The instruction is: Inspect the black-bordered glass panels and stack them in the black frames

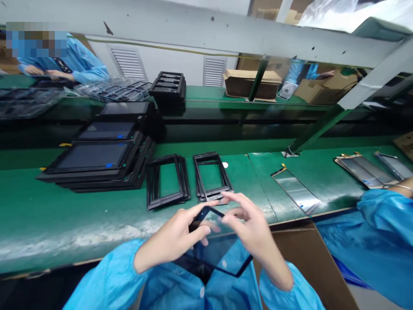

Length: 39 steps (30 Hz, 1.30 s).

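Note:
A clear glass touch panel (pixel 219 249) with a black border is held tilted in front of my body, above my lap. My left hand (pixel 179 234) grips its left edge, thumb over the face and fingers behind, seen through the glass. At the upper right edge, the curled fingers and thumb of my right hand (pixel 251 224) close on the same panel. Just beyond my hands, two small stacks of black rectangular frames lie on the green bench, a left stack (pixel 149 185) and a right stack (pixel 197 172).
Trays with dark screens (pixel 93 155) are piled at the left. A single glass panel (pixel 295 189) lies right of centre, beside a green post (pixel 318 129). More panels (pixel 364 170) lie near a co-worker's blue sleeve (pixel 387 215). An open cardboard box (pixel 306 262) stands below the bench edge.

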### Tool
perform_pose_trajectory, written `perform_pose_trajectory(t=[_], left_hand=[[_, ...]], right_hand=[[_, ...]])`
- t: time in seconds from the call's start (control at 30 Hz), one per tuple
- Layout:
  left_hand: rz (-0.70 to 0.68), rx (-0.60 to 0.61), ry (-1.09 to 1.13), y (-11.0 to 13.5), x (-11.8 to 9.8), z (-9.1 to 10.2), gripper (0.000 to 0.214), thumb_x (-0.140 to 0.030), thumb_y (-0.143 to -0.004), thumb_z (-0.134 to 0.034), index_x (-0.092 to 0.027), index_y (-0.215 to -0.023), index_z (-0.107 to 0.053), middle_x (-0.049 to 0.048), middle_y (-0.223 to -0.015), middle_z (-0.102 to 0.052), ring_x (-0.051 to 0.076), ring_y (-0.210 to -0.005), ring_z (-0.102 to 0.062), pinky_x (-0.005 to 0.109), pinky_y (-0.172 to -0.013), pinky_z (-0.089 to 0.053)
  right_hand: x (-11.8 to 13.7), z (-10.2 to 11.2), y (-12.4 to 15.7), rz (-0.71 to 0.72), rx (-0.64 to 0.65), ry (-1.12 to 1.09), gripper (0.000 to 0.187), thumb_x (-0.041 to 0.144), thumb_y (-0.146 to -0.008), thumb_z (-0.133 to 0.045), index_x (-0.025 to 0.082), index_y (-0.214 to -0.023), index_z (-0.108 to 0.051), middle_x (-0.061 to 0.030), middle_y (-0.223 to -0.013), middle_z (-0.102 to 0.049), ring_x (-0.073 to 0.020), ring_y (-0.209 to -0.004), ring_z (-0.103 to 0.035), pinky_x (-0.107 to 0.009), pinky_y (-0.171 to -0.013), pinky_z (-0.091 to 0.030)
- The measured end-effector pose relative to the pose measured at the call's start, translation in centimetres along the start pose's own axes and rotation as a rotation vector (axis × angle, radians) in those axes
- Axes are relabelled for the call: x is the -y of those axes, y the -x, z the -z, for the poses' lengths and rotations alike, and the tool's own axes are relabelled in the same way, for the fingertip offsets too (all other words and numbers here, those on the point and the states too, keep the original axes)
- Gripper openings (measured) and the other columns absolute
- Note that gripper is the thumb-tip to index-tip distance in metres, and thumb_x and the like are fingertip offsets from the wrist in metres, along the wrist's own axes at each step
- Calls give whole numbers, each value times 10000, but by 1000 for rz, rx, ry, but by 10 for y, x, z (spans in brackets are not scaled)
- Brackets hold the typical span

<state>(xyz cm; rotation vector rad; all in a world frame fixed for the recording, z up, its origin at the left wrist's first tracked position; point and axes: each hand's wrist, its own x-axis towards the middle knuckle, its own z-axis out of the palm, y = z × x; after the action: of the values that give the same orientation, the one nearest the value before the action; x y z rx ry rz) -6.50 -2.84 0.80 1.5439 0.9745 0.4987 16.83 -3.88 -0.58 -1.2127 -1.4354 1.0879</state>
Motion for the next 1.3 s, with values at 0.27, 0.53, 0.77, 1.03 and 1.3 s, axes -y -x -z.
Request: perform_pose_trajectory(t=[0.27,0.53,0.77,1.03,1.3], left_hand=[[84,-380,362,19,23,-2,554,-502,-1008,-666,-192,-1449,-537,161,-1117,-843,203,-744,-794,230,-529,-558],[122,-532,343,23,19,-7,634,-566,-927,-752,-184,-1396,-563,141,-1026,-856,228,-694,-780,261,-492,-559],[158,-482,347,25,28,0,712,-606,-909,-761,-207,-1439,-505,154,-1049,-853,259,-710,-794,286,-492,-585],[154,-553,348,22,31,-9,632,-592,-920,-741,-207,-1400,-594,132,-998,-856,239,-637,-773,272,-451,-565],[-413,-635,-584,4,28,5,648,-291,-989,-703,-345,-1600,-495,88,-1671,-524,360,-1549,-461,639,-1303,-277]], right_hand=[[-32,43,19,-335,-241,-295,437,617,-890,-777,191,-932,-866,-100,-779,-838,-264,-658,-810,-333,-636,-659],[-19,22,13,-354,-270,-329,450,635,-797,-838,191,-729,-808,-81,-650,-807,-285,-568,-784,-366,-559,-650],[-6,14,16,-253,-333,-236,421,593,-839,-809,211,-668,-763,-49,-601,-785,-226,-514,-750,-302,-524,-626],[-20,6,24,-226,-437,-247,381,566,-901,-769,197,-827,-825,-56,-645,-805,-241,-534,-774,-301,-536,-627],[-13,1,36,-180,-382,-168,273,471,-865,-838,211,-951,-843,-71,-755,-847,-258,-545,-803,-308,-544,-661]])
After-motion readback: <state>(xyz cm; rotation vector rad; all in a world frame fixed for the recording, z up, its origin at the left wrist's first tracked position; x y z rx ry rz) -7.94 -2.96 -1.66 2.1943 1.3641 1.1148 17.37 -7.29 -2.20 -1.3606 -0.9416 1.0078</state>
